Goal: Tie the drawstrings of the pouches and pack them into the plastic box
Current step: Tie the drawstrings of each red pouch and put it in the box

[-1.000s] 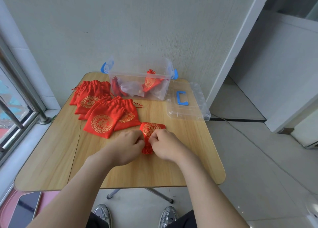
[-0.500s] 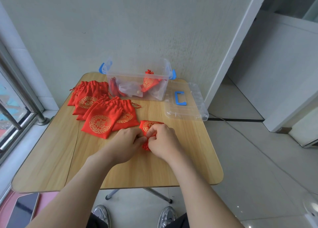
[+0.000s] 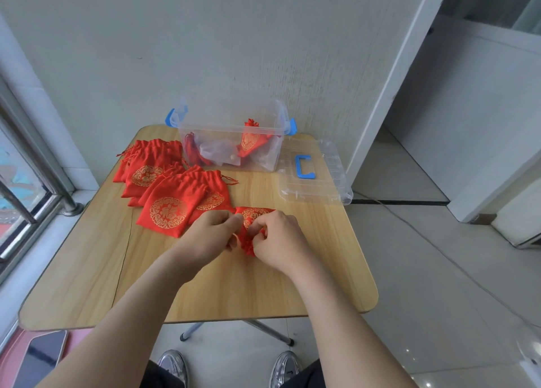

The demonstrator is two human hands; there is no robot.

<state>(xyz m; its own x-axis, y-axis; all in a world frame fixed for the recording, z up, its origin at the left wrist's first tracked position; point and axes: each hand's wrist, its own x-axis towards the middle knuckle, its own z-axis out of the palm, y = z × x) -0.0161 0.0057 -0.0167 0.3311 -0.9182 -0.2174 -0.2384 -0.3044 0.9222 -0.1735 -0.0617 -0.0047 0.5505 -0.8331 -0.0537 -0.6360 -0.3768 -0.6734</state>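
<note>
1. The small red fabric pouch with a gold round print [image 3: 255,215] lies on the light wooden table [image 3: 234,288]. It is on the near side of the clear plastic box with blue latches [image 3: 265,162], well apart from it and roughly level with the box's right half.
2. Its long axis runs from box to person. The printed body points at the box and the gathered mouth points away from it.
3. The left hand [image 3: 209,231] has curled fingers pinching the gathered mouth from the box's left-end side. The right hand [image 3: 281,238] pinches it from the right-end side. The cords are too fine to make out, so I judge the knot to be in progress, not finished.
4. Both hands sit about equally far from the box, so either could carry the pouch straight ahead and over the front wall.
5. A red pouch already cinched [image 3: 250,141] leans inside the box near its right end.
6. The heap of flat red pouches with open mouths [image 3: 169,194] lies off the box's near-left corner, outside that straight path.
7. The clear plastic lid with a blue handle [image 3: 319,182] rests just beside the box's right end. It is also off the path, though a wide swing could clip it.
</note>
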